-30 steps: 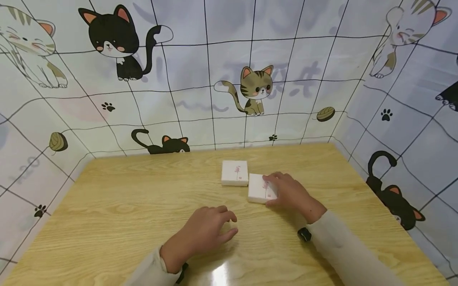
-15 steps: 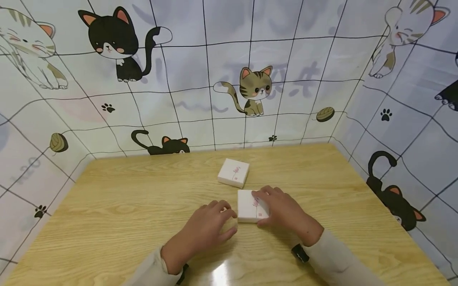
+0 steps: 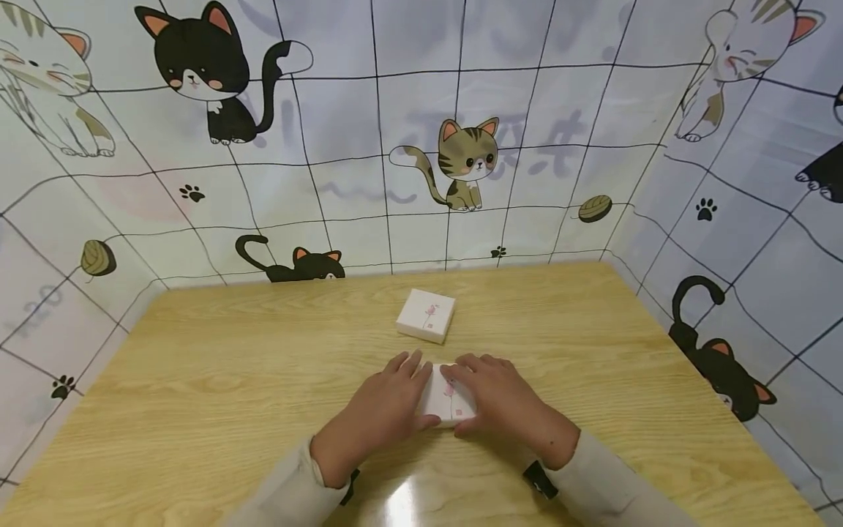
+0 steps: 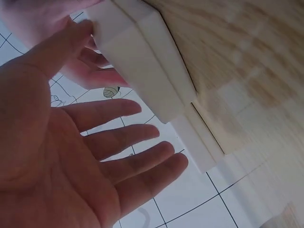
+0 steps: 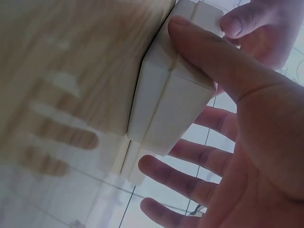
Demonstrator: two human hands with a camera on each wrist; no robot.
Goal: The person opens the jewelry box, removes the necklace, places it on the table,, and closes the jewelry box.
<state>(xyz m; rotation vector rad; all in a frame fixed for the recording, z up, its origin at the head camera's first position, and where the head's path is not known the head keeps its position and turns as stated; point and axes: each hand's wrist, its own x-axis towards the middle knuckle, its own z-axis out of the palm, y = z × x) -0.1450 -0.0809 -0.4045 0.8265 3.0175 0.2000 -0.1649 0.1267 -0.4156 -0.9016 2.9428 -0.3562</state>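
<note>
Gripping, with fingers of the right hand (image 3: pixel 503 397), a low square white box (image 3: pixel 440 404), pink-printed on top, well apart from the tabletop's (image 3: pixel 230 373) far edge; touching it with the left hand (image 3: pixel 387 402), fingers spread apart.

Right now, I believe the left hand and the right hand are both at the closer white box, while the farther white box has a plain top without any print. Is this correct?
Not entirely: the farther white box has a pink print on its top, as the head view shows. The left hand and the right hand are indeed both at the closer white box.
</note>
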